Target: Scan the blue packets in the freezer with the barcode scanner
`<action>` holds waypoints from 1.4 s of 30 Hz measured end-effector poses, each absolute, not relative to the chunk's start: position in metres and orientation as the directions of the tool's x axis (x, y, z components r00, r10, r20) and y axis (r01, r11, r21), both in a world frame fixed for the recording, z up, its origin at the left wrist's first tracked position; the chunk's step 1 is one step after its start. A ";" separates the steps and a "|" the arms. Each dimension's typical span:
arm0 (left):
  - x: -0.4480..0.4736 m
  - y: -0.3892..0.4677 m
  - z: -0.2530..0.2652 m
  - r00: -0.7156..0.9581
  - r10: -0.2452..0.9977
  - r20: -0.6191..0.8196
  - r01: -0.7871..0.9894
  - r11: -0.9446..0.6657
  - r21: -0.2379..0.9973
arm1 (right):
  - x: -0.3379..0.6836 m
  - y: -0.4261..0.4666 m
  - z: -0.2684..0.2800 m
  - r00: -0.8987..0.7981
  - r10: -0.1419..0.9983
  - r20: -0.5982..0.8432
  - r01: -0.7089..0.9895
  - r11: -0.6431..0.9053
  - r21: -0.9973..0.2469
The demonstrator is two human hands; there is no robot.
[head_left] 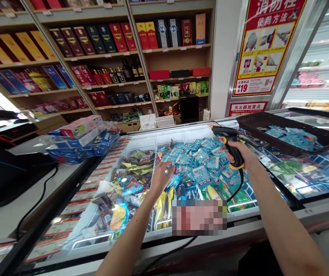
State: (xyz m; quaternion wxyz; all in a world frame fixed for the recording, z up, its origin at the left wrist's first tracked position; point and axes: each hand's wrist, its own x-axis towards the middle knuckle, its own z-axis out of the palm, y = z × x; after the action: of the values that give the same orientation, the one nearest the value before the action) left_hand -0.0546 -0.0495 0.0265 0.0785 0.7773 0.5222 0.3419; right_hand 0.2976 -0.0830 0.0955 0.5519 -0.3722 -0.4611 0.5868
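In the head view my right hand point(239, 154) is wrapped round the handle of a black and yellow barcode scanner point(228, 134), held up over the right side of a chest freezer point(137, 135). From its base a black cable point(240, 188) hangs down. My left hand point(163, 173) reaches over the freezer, fingers stretched out, at the left edge of a heap of light blue packets point(200, 157). Nothing shows in its grasp, and whether the fingertips touch a packet I cannot tell. Wrapped ice creams point(161, 203) in yellow and other colours lie below the heap.
A dark tray point(262, 122) with more light blue packets rests on the freezer's right part. At the left, boxes point(81, 126) lie on blue plastic-wrapped packs point(78, 147). Shelves point(101, 57) of boxes and bottles stand behind. A pixelated patch hides the near freezer edge.
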 end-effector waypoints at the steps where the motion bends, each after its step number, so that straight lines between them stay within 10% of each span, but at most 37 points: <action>1: -0.056 -0.045 0.021 0.206 0.859 0.469 0.781 -0.433 0.450 | 0.297 -0.083 0.091 -0.109 0.990 0.085 -0.288 0.050 -0.956; 13: 0.002 -0.007 0.012 0.071 0.841 0.537 0.937 -0.240 0.253 | 0.265 -0.089 0.070 -0.329 0.939 0.100 -0.207 0.031 -0.978; 29: -0.030 0.004 0.010 -0.030 0.878 0.478 0.522 -0.394 0.756 | 0.246 -0.074 0.052 -0.046 0.952 0.302 0.005 0.303 -0.953; 42: -0.045 -0.001 0.024 -0.090 0.871 0.484 0.511 -0.376 0.773 | 0.231 -0.088 0.044 -0.174 0.845 0.506 0.543 0.511 -0.666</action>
State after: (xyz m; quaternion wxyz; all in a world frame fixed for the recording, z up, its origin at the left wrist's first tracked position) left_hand -0.0448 -0.0010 0.0239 0.1749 0.6513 0.5304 0.5137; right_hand 0.2309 -0.0879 0.0444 0.4444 -0.4642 -0.7471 0.1698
